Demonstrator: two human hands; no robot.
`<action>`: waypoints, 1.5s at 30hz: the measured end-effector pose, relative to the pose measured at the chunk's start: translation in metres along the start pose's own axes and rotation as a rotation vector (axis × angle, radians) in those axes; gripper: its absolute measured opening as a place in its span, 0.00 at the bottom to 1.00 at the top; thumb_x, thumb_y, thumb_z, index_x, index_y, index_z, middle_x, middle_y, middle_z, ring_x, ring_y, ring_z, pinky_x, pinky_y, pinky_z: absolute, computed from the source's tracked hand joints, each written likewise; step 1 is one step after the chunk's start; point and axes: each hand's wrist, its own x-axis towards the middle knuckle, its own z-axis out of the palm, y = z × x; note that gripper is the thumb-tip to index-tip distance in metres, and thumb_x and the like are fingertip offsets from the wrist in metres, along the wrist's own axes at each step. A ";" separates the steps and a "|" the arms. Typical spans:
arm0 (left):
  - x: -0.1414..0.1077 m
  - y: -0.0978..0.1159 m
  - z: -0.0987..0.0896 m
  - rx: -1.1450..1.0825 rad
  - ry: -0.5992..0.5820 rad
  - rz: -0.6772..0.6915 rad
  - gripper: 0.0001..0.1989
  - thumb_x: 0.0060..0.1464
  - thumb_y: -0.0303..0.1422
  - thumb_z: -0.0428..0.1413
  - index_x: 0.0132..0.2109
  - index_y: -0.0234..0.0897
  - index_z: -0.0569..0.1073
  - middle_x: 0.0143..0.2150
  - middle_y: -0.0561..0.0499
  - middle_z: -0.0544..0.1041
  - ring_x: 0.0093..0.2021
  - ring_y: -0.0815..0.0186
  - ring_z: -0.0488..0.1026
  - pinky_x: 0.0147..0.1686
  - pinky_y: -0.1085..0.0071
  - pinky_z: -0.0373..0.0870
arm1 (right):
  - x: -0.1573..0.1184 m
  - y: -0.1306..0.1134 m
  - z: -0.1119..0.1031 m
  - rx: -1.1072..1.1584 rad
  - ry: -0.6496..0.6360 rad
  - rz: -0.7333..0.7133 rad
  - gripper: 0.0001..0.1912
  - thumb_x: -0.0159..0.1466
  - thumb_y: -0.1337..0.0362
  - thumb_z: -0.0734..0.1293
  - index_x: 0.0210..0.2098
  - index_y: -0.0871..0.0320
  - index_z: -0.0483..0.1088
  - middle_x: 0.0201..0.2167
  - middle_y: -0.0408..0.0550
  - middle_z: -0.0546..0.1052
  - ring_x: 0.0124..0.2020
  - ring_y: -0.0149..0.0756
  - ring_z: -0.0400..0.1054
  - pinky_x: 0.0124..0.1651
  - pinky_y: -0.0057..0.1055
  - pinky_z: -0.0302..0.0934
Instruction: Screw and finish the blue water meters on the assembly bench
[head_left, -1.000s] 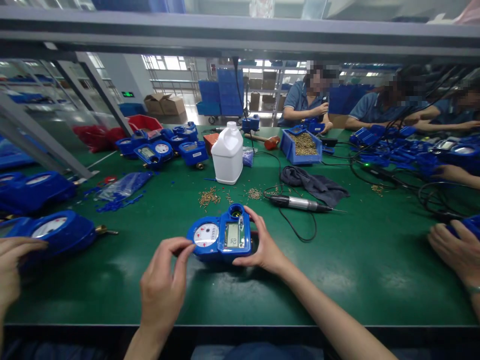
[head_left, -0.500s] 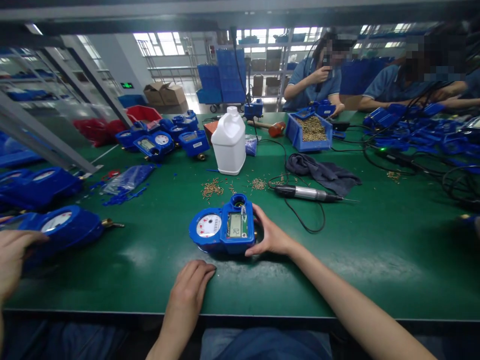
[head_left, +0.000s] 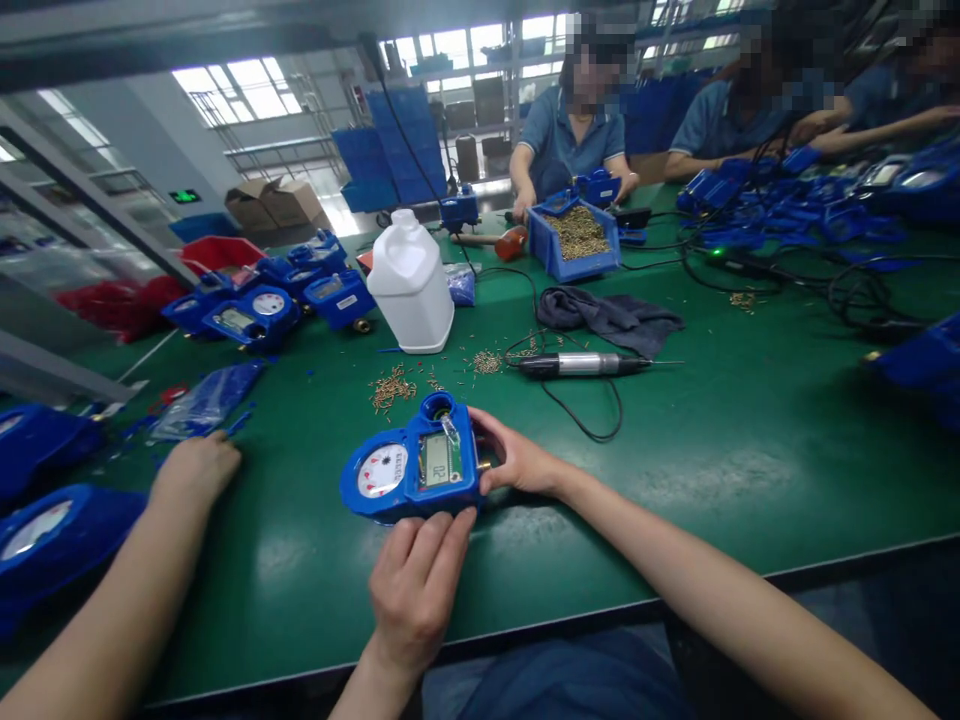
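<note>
A blue water meter [head_left: 450,478] with a round white dial and a small display reading 02 lies on the green table in front of me. My right hand [head_left: 517,455] grips its right side, thumb near a brass fitting and fingers behind the housing. At the meter's front edge, my left hand [head_left: 420,580] has its fingertips against the blue casing, fingers close together and bent. The left thumb is mostly hidden. Behind the meter, a pile of small brass-coloured screws [head_left: 391,388] lies loose.
Beyond the meter are an electric screwdriver [head_left: 577,365], a dark cloth [head_left: 611,315], a white jug [head_left: 412,285] and a blue bin [head_left: 574,262] of screws. A co-worker's hand [head_left: 196,470] reaches in at left, by a bag of blue parts [head_left: 206,400]. More meters [head_left: 255,315] stand back left.
My left hand has moved from the table to the meter's front edge. The co-worker's arm at left has reached forward, off the meter there. My view has tilted and shifted right.
</note>
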 end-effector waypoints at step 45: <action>-0.016 -0.008 -0.020 -0.121 -0.137 -0.035 0.25 0.55 0.21 0.54 0.59 0.41 0.66 0.44 0.47 0.78 0.42 0.62 0.75 0.43 0.66 0.70 | -0.002 -0.019 -0.003 -0.175 -0.124 -0.036 0.56 0.40 0.59 0.80 0.64 0.51 0.53 0.64 0.51 0.58 0.63 0.46 0.52 0.66 0.43 0.44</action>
